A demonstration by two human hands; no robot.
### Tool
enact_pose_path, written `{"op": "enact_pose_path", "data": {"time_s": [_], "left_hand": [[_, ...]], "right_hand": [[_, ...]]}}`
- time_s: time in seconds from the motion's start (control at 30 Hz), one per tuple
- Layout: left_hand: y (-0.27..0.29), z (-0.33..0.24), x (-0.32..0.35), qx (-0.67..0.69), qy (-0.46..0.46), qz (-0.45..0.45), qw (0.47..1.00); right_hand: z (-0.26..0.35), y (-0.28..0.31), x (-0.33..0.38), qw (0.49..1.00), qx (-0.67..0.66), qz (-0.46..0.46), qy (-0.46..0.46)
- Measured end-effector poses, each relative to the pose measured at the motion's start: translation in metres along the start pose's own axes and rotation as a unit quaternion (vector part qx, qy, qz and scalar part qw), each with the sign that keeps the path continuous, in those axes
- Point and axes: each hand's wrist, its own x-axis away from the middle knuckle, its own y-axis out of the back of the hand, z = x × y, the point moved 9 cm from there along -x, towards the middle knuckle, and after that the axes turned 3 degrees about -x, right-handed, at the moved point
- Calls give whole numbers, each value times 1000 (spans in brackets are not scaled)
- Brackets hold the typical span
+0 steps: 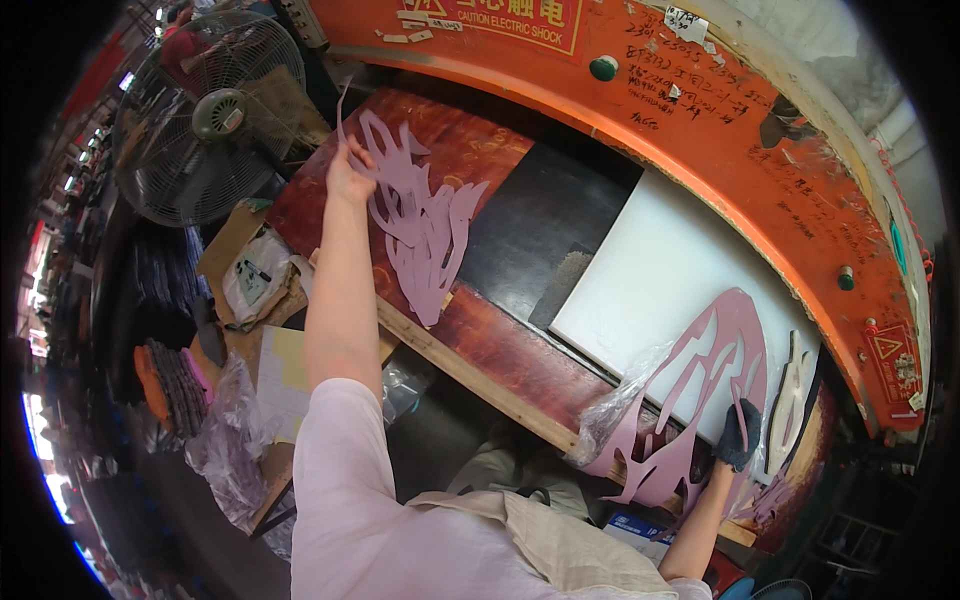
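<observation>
My bare left hand (350, 172), at the far left of the table, pinches a thin pink strip (342, 108) that sticks up past the fingers. Beside it, a pile of pink cut pieces (432, 240) lies on the reddish-brown tabletop. On the right, my right hand (738, 436) wears a dark glove and closes on a pink sheet with cut-out openings (690, 465). This sheet lies partly over the white board (660, 270) and hangs toward the table's front edge. Close to the glove stands a narrow, pale cutting die (790, 405) with a dark outline.
An orange machine beam (620, 110) arches over the table's far side. A large fan (215, 118) stands at the back left. Left of the table are an open cardboard box (215, 262), clear plastic wrap (225, 420) and stacked pieces (172, 385). More plastic film (612, 412) lies by the white board.
</observation>
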Motion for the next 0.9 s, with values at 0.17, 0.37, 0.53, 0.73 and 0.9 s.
{"op": "enact_pose_path", "data": {"time_s": [0.17,0.37,0.53,0.73,0.9], "left_hand": [[106,49,25,-449,47,-166,877],[81,25,69,-743,-70,-316,586],[98,34,37,-716,59,-217,661],[88,24,40,-777,-21,-227,586],[75,25,52,-794,4,-240,558]], "right_hand": [[2,1,0,1000,8,-1,19],[2,-1,0,1000,27,3,16],[4,0,2,999,40,-6,12],[7,1,2,999,41,-12,2],[4,0,3,1000,9,-13,-17]]}}
